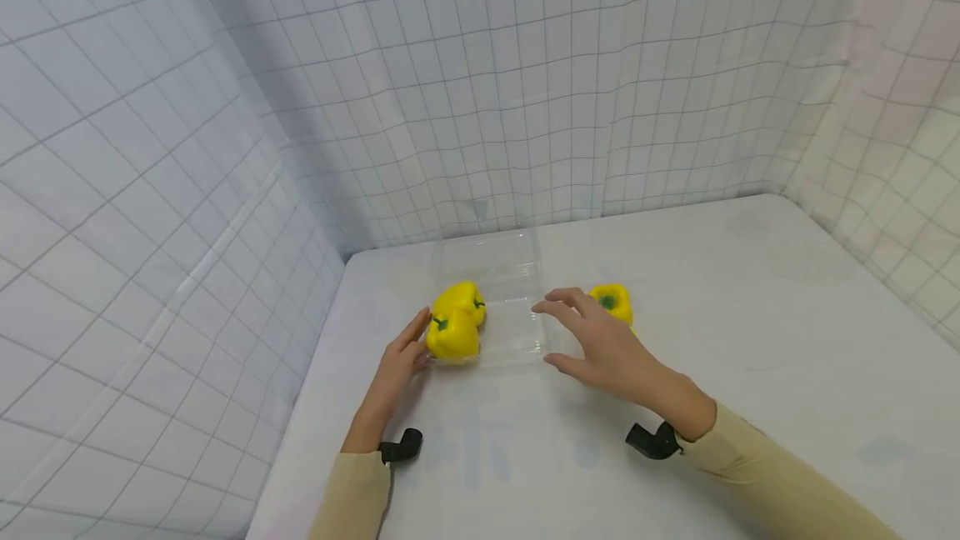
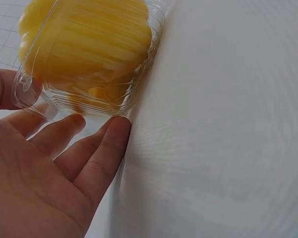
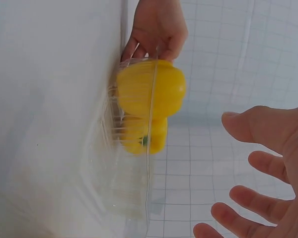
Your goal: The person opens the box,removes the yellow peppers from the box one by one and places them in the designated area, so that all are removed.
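Two yellow bell peppers (image 1: pixel 453 336) with green stems sit side by side in the left part of a clear plastic clamshell container (image 1: pixel 517 336). Its lid (image 1: pixel 487 261) is folded back, away from the body. My left hand (image 1: pixel 397 365) rests at the container's left wall, fingertips against the ribbed plastic (image 2: pixel 97 101) and thumb beside the rim. Spread fingers and thumb show on my right hand (image 1: pixel 607 352), which hovers near the container's right side holding nothing. Just beyond it another yellow pepper (image 1: pixel 611 300) lies on the table, partly hidden by the hand.
A white cloth covers the table (image 1: pixel 465 457). White grid-patterned curtains (image 1: pixel 495 90) hang behind and along both sides; the left curtain (image 1: pixel 187 315) runs close to the left arm. A black wrist device (image 1: pixel 652 442) is worn on each arm.
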